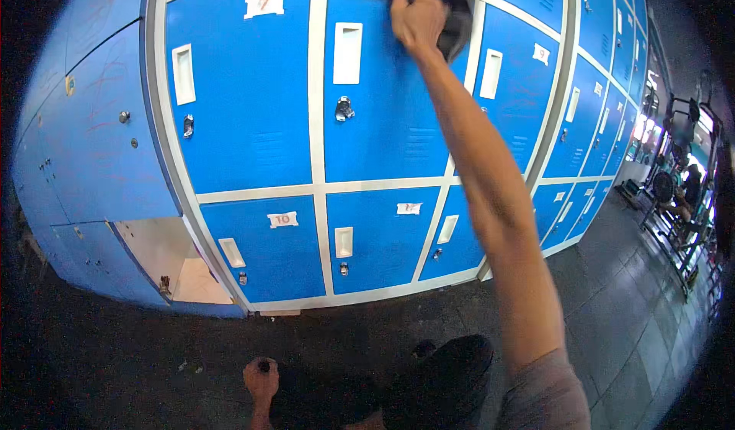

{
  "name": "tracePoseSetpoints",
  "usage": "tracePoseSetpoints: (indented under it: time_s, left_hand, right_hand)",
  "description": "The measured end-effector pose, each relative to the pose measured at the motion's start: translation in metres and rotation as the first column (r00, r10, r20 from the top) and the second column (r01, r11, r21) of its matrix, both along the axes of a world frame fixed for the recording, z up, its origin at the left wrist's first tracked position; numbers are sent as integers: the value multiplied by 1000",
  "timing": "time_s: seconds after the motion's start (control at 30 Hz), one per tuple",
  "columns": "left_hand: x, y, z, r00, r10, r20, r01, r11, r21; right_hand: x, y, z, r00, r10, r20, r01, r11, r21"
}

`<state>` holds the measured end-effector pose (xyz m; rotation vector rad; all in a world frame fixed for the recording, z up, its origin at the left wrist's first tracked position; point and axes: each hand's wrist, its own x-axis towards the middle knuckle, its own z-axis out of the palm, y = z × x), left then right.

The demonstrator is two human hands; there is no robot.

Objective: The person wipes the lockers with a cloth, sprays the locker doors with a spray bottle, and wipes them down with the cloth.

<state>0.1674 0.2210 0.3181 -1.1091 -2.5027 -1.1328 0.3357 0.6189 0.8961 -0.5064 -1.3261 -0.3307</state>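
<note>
My right hand (422,19) is raised high against a blue metal locker door (379,143), its fingers pressed on a dark cloth (458,19). The cloth looks blurred and covers the door's upper right part. On the same door sit a white recessed handle (348,53) and, below it, a metal lock hasp (344,109). Low in the view, near my legs, my left hand (260,379) is closed around a small dark object (264,366); only its round end shows, so I cannot tell what it is.
More blue lockers with paper labels (282,219) run to the right. At left stands a lighter blue cabinet (97,126) with an open lower compartment (198,281). Dark floor tiles (608,321) lead towards gym equipment (669,186), where a person (691,186) is partly visible.
</note>
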Motion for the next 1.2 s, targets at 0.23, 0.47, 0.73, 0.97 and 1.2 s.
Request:
tracePoseSetpoints:
  time_s: [0.23,0.47,0.73,0.97,1.2]
  left_hand:
    - [-9,-1,-9,998,-61,-16,61,998,6]
    - [-3,-8,-2,953,-31,302,16,998,53]
    - [-1,0,11,974,-117,195,132,989,-66]
    - [0,-10,17,958,-47,285,69,995,-69]
    - [-6,-4,5,998,-47,-43,46,999,-28]
  right_hand:
    - [-48,58,-9,723,-31,691,-300,886,353]
    - [58,117,20,956,-294,1,289,939,188]
    - [45,35,-207,723,-222,654,82,968,238]
    - [23,2,-200,782,-192,592,115,979,165]
    - [-9,9,-35,875,-349,334,154,857,492]
